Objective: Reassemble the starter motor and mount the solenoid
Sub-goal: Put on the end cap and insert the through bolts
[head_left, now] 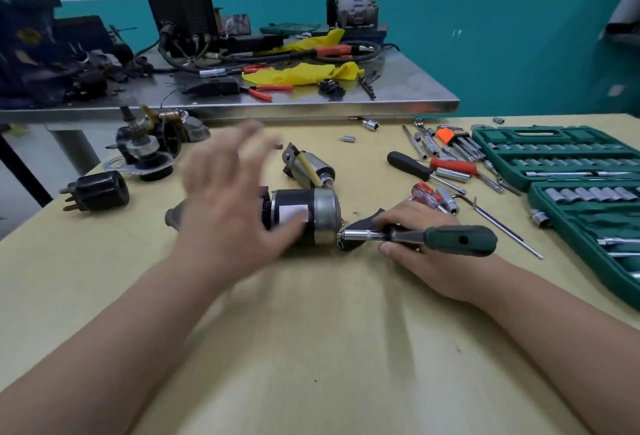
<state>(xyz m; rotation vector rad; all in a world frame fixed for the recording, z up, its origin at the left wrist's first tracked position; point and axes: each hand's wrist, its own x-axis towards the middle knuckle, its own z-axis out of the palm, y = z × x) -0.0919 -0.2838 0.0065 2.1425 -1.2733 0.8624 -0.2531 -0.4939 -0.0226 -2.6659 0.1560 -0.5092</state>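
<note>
The starter motor (pixel 308 215), black body with a silver end cap and a white label, lies on its side mid-table. My left hand (pixel 232 199) hovers blurred over its left part, fingers spread, holding nothing. My right hand (pixel 415 244) grips a green-handled socket driver (pixel 460 240) whose chrome socket meets the end cap's lower right edge. The solenoid (pixel 310 167), a silver cylinder with a yellow strip, lies just behind the motor. The motor's left end is hidden by my left hand.
Other starter parts (pixel 145 154) and a black housing (pixel 98 194) lie at the left. Screwdrivers (pixel 427 194), hex keys (pixel 453 138) and an open green socket set (pixel 585 192) fill the right. A steel bench (pixel 242 102) with tools stands behind.
</note>
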